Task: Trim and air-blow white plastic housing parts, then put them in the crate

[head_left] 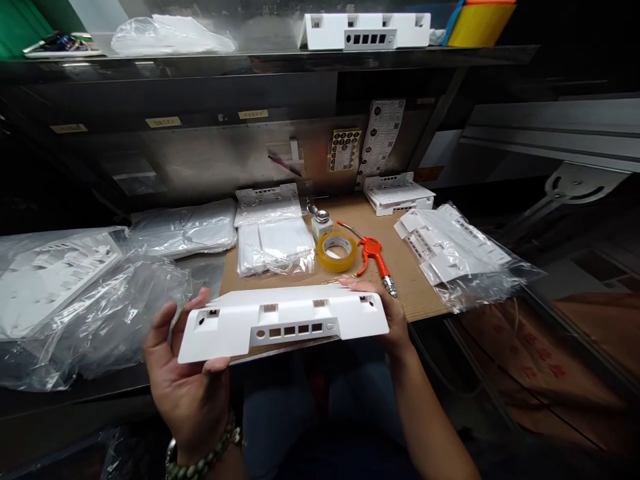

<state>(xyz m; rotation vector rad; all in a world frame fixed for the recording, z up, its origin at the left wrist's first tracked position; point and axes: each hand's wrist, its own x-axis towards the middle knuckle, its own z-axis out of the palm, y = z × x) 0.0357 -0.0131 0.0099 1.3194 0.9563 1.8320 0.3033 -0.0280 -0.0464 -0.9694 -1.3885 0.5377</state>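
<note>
Head view: both hands hold one white housing [295, 313] up over the near edge of the cardboard mat [420, 297], in front of the person's lap. L hand [187, 387] grasps its L end, thumb at the lower edge, other fingers spread behind; beaded bracelet [203, 463] on that wrist. R hand [395, 320] grasps the R end, fingers over the far edge, palm side mostly hidden. Housing is roughly level, slight tilt w/ L end lower; row of sq. port openings faces the camera, small cutouts above.

On the mat past the housing: yellow tape roll [336, 264] lying flat, orange air gun [371, 249] just R of it, white bottle [323, 229] w/ metal cap just behind it. L of the tape, a stack of clear bags [277, 245], w/ a white panel [269, 203] at its back. Far R, stacked white parts [400, 193]; nearer, bagged white parts [450, 243] overhang the mat's R edge.

Well L: a larger white part [57, 283] under clear plastic, plus loose plastic wrap [135, 307]. Upper shelf [270, 67] has a similar white unit [367, 33], ports fwd, and a yellow bin [483, 25] to its R.
</note>
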